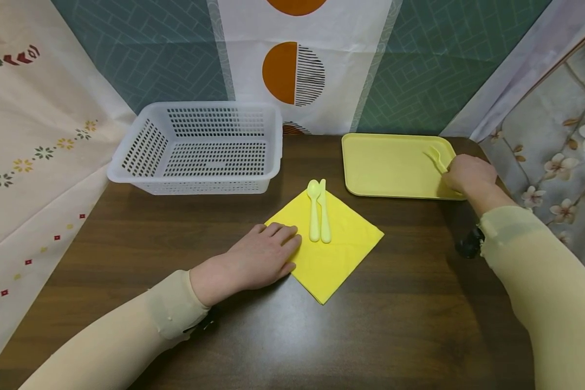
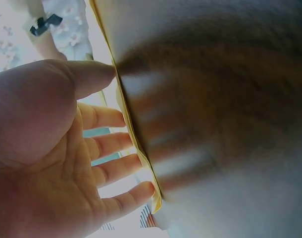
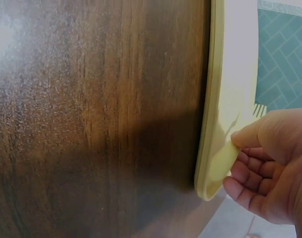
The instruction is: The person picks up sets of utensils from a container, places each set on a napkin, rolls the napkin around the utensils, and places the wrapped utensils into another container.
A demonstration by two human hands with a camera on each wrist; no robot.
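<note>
My left hand (image 1: 260, 256) rests on the left edge of a folded yellow napkin (image 1: 343, 244), its fingers extended; the left wrist view shows the fingertips and thumb touching along the napkin's edge (image 2: 136, 139). A pale yellow spoon (image 1: 314, 214) and a matching knife (image 1: 324, 219) lie side by side on the napkin, handles toward me. At the right, my right hand (image 1: 470, 174) pinches the handle of a pale yellow fork (image 1: 436, 158) over the right end of a yellow tray (image 1: 390, 168). In the right wrist view, the tines (image 3: 260, 110) point away past the thumb.
A white perforated plastic basket (image 1: 195, 177) stands at the back left of the dark wooden table (image 1: 292, 346). Patterned cloth (image 1: 175, 70) hangs behind the table, with a floral cloth (image 1: 560, 162) close to the right arm.
</note>
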